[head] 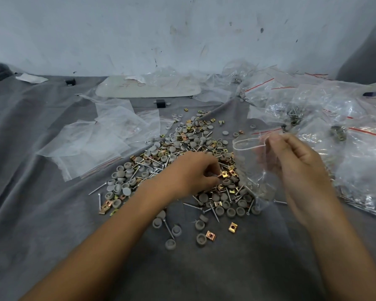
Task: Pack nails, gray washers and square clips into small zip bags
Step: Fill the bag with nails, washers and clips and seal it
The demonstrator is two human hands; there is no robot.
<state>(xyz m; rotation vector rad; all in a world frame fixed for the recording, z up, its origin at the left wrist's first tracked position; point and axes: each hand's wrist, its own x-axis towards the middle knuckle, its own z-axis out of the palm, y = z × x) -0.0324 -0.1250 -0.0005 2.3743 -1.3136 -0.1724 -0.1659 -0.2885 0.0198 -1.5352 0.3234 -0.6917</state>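
While the right hand (295, 161) pinches the top edge of a small zip bag (246, 153) between thumb and curled fingers, the bag hangs upright over the right edge of the pile (182, 146) with its mouth gaping. The pile is a loose heap of nails (139, 169), gray washers (126, 191) and brass-coloured clips, spread on a gray cloth (52, 213). The left hand (195, 170) reaches into the pile's right part, its fingers curled and pinching a square clip (224, 175) just left of the bag. Gray shapes show through the clear plastic, but I cannot tell whether they lie inside the bag or behind it. On the near side of the pile a few washers, nails and two stray clips (232, 227) lie apart from the heap. Left of the pile rest flat empty bags (100, 144); right of it sit filled bags (345, 148) with red strips, crowded together. Beyond the pile lie a black block (160, 103) and a pale board (148, 89), with a scuffed wall (182, 29) behind them.
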